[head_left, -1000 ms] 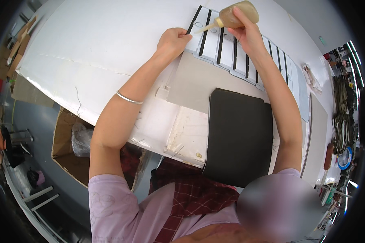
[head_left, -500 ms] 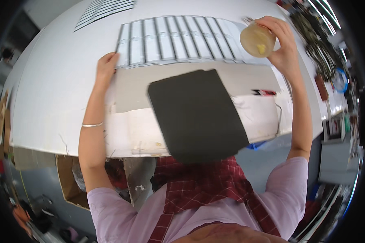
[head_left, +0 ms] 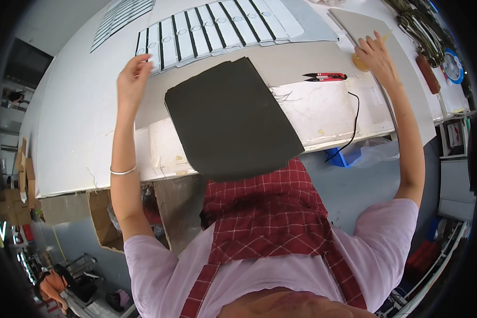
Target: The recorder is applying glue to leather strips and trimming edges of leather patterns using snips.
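Observation:
My left hand (head_left: 133,79) is at the near left corner of a row of overlapping white pieces (head_left: 197,33) with black strips. Its fingers are bent, the tips a little apart, and nothing shows in them. On the right, my right hand (head_left: 379,59) is over a jar (head_left: 361,62) with yellowish contents, partly hidden by the hand. Its fingers curl, the index finger raised; a pale yellow pointed thing (head_left: 386,36) shows beside that fingertip. What the fingers grip is hidden. A dark, flat panel (head_left: 233,119) lies in front of me, overhanging the table edge.
Red-handled thread snips (head_left: 326,77) lie right of the dark panel. A black cord (head_left: 356,116) hangs over the table edge above a blue bin (head_left: 346,158). Farther right are a brown block (head_left: 428,74), a blue roll (head_left: 452,65) and dark bundled straps (head_left: 421,29).
My right hand has moved right with the jar, which was tilted in its grip and is now beneath the hand. My left hand has shifted slightly at the white pieces' corner. The view has shifted.

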A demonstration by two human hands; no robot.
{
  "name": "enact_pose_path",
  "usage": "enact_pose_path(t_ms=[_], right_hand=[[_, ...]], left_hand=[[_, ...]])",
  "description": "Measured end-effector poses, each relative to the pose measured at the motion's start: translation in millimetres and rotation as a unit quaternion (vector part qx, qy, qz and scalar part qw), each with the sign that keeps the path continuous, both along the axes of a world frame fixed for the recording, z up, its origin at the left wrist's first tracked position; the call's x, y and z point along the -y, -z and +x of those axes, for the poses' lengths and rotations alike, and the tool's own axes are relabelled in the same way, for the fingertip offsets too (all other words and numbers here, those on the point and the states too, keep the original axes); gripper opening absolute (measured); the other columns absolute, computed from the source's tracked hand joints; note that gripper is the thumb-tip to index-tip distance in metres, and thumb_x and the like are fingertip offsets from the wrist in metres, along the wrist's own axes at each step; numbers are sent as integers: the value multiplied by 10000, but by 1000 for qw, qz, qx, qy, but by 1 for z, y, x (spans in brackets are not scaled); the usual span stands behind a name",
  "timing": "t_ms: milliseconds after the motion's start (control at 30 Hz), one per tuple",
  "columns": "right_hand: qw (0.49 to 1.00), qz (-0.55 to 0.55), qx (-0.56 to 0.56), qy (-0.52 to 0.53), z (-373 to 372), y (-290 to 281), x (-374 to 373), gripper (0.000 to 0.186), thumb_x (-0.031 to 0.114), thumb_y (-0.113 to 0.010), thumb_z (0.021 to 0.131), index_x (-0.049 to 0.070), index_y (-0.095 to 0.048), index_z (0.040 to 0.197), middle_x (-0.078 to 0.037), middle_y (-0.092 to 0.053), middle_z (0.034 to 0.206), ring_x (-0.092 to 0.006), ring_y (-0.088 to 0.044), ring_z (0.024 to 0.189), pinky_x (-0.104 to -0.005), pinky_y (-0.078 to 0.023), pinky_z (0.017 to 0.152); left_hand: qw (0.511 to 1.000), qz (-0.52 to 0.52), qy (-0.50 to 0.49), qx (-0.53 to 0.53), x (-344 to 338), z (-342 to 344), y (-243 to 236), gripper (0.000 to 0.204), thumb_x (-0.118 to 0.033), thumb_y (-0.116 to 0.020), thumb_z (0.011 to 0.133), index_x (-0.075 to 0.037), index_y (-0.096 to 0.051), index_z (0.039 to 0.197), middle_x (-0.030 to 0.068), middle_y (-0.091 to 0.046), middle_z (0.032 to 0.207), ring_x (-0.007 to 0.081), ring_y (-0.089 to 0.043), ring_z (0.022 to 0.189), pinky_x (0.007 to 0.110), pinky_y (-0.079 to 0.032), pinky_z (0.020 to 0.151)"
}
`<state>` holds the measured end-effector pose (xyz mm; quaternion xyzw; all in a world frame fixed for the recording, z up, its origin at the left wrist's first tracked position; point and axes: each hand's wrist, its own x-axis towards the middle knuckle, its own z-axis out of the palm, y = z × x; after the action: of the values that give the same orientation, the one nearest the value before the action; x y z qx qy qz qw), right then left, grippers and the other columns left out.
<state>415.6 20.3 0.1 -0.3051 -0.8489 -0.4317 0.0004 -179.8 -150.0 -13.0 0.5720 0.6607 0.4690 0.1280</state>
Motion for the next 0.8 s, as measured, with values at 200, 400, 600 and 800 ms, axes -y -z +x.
enact_pose_path(t_ms=[200,400,600,800], right_hand=[[998,7,54,27,-6,-3,3,354,13,-603,801,139,-605,1131,-6,-549,1199,-216,-479,1298,-457,-171,1265],[998,-22,-62,-12,-44,-18,53,476,37,-606,841,129,-584,1307,-42,-586,1321,-253,-470,1329,-459,-263,1208],[880,-311,-347,-88,-92,7,103,314,104,-643,910,49,-638,1219,-119,-646,1187,-303,-570,1173,-412,-423,1027],[885,-274,-367,-85,-101,18,103,172,154,-631,933,24,-691,1029,-90,-675,1014,-283,-621,976,-379,-491,871]], left_hand=[[966,-96,238,22,24,115,-16,216,-157,-684,936,-52,-703,1124,19,-692,885,76,-598,782,234,-497,730],[944,-165,284,-44,15,176,-20,192,-148,-705,912,-42,-716,1072,2,-639,895,71,-554,792,237,-470,728],[919,-201,322,-104,-3,193,-13,183,-193,-721,886,-17,-711,937,57,-666,870,133,-608,760,285,-504,709],[924,-208,273,172,-1,180,-7,173,-148,-649,955,-39,-623,1087,19,-635,892,101,-569,799,247,-485,748]])
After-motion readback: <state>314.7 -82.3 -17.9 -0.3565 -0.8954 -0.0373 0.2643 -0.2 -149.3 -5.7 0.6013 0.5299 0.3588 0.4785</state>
